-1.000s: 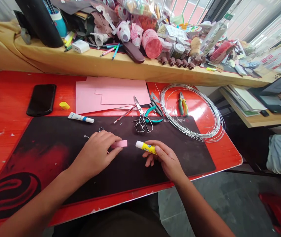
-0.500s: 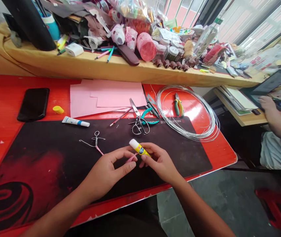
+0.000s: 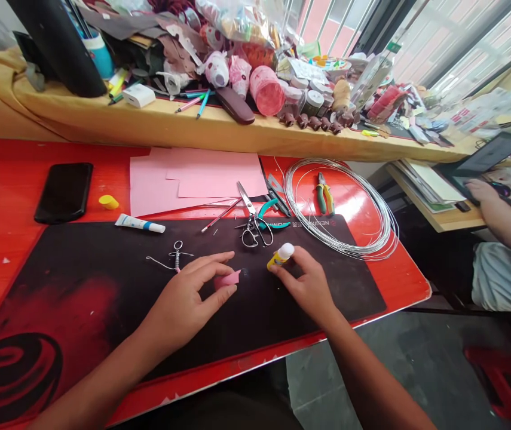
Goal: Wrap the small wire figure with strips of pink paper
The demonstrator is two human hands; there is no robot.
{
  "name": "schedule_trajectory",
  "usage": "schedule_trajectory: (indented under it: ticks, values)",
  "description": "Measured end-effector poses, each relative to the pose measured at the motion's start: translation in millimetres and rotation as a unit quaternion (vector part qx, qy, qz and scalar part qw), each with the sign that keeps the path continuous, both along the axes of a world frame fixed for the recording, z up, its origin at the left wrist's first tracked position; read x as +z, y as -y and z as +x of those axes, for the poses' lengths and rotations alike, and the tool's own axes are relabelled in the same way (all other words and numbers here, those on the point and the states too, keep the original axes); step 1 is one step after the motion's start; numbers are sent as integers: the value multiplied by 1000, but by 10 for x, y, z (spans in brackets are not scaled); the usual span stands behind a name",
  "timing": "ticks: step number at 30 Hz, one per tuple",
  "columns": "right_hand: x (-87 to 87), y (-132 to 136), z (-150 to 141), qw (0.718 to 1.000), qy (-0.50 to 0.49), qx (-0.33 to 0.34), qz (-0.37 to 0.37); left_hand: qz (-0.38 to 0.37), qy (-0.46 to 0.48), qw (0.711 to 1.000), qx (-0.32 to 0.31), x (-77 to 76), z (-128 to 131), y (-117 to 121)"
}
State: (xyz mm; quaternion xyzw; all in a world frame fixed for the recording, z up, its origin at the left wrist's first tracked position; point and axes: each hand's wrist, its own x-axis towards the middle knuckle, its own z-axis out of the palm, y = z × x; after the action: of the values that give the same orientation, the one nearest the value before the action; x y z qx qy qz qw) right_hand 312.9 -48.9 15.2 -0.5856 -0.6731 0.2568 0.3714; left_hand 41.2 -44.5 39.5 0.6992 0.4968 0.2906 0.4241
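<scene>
My left hand pinches a small pink paper strip between thumb and fingers, just above the black desk mat. To its right my right hand is closed round a yellow glue stick, whose white end points up and to the right. A little wire figure with a pink leg lies on the mat just left of my left hand.
Scissors, a white tube, pink sheets, a wire coil, pliers, a yellow cap and a black phone lie on the red table. A cluttered shelf runs behind. Another person's arm rests at the right desk.
My hands have drawn apart: the glue stick has swung away to the right and tipped up, and the pink strip now shows in my left fingers.
</scene>
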Motion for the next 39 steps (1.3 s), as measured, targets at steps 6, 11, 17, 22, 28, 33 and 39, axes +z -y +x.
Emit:
schedule_trajectory:
  ticks: [6, 11, 17, 22, 28, 33, 39]
  values:
    - [-129, -258, 122, 996, 11, -87, -4, 130, -57, 990, 4, -85, -87, -29]
    - [-281, -363, 156, 995, 41, -91, -1, 153, -95, 983, -22, -137, -125, -28]
    - [-304, -316, 161, 991, 100, -84, 12, 167, -113, 979, -28, -196, -155, -26]
    - [-302, -246, 148, 989, 115, -88, 21, 182, -113, 976, -32, -220, -167, -18]
    - [-296, -236, 139, 991, 93, -89, 25, 178, -115, 976, -40, -243, -157, -6]
    - [-293, -220, 146, 991, 82, -101, 27, 181, -118, 976, -42, -267, -157, 3]
    - [-242, 34, 111, 980, -42, -192, -18, 199, -128, 971, -46, -288, -180, 3]
